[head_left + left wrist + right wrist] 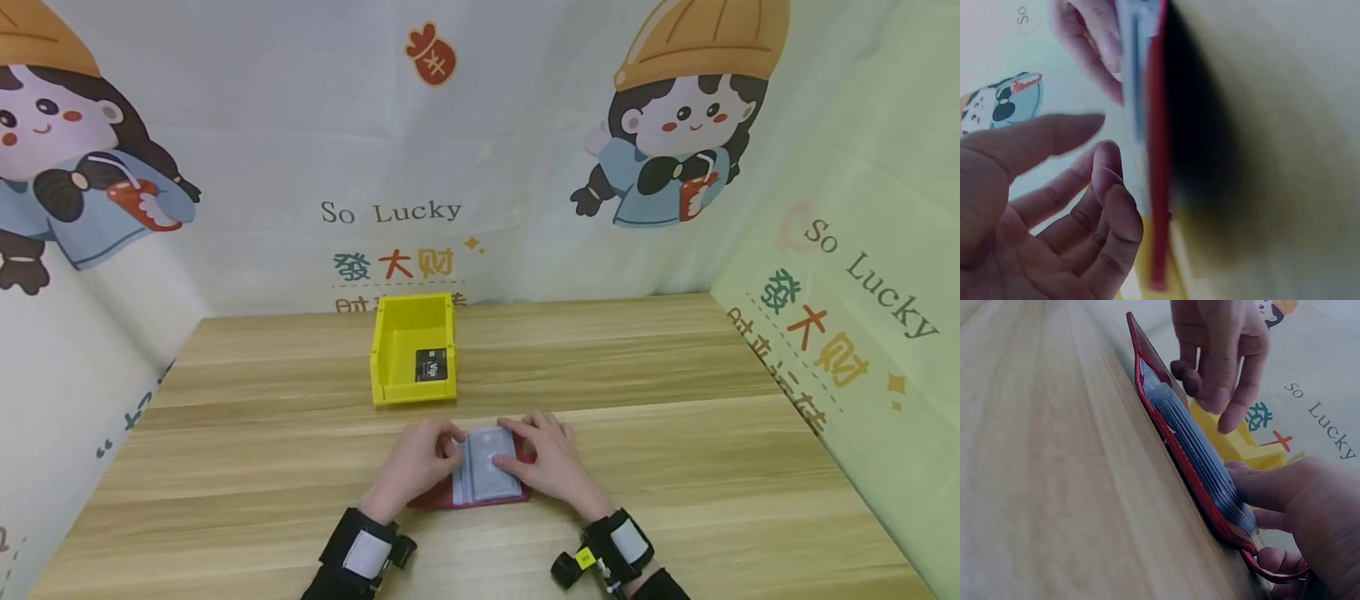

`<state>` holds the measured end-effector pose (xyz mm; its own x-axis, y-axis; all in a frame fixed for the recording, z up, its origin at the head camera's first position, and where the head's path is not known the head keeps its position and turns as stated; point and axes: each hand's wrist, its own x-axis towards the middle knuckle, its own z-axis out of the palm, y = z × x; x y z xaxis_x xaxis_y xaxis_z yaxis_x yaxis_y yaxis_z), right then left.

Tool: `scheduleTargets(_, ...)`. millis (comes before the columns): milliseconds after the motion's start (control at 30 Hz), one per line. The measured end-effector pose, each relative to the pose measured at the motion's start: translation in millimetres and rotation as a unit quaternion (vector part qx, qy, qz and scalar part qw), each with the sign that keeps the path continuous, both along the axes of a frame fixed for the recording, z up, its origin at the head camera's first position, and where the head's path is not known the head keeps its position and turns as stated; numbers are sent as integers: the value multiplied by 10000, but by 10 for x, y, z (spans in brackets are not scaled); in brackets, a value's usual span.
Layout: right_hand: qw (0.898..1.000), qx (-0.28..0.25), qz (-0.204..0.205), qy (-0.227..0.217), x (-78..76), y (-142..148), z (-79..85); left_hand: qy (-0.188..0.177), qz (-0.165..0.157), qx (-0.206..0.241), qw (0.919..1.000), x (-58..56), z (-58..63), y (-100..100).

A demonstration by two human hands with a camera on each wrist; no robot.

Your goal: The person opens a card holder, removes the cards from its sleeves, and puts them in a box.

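Observation:
A red card holder [1179, 450] lies opened on the table, its stack of clear plastic sleeves [491, 467] facing up. My right hand [547, 458] grips its right side, thumb on the sleeves and other fingers at the edge by the red cover. Over the left part of the sleeves hovers my left hand [423, 458]. In the left wrist view, a gap shows between that hand's thumb and bent forefinger, with nothing held there. The left cover flap is partly hidden below the left hand in the head view.
Beyond the hands stands a yellow bin [377, 367] with a black card [431, 365] marked "Vip" inside. The wooden table [637, 358] ends at printed cloth walls [525, 250] at the back and both sides.

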<state>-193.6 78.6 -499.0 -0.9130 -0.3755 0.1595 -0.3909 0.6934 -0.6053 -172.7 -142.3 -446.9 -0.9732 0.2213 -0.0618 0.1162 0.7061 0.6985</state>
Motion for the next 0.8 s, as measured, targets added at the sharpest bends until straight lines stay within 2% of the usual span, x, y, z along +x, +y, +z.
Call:
scheduleTargets(133,10000,50,27,-53,-10,-15,16,-265,-167,258,9992,17,-81,-57)
scheduleTargets(267,9999,-56,-13,-96,-19,-22,40,-350,-285,458,9979,4,-154,-106)
scheduleTargets(467,9995,-260,-116,-125,-40,-34,68,-429,-208,700,9964,-17,-219,-137)
scheduleTargets(567,9983,-539,-216,-74,-33,-51,87,-457,-126,852,9952,-21,-245,-146)
scheduleTargets(700,9958,-849,4,343,8,-86,125,-371,-189,1033,9938,-40,-295,-190)
scheduleTargets(800,9941,-761,239,737,56,-129,165,-395,-365,1294,9901,-59,-320,-239)
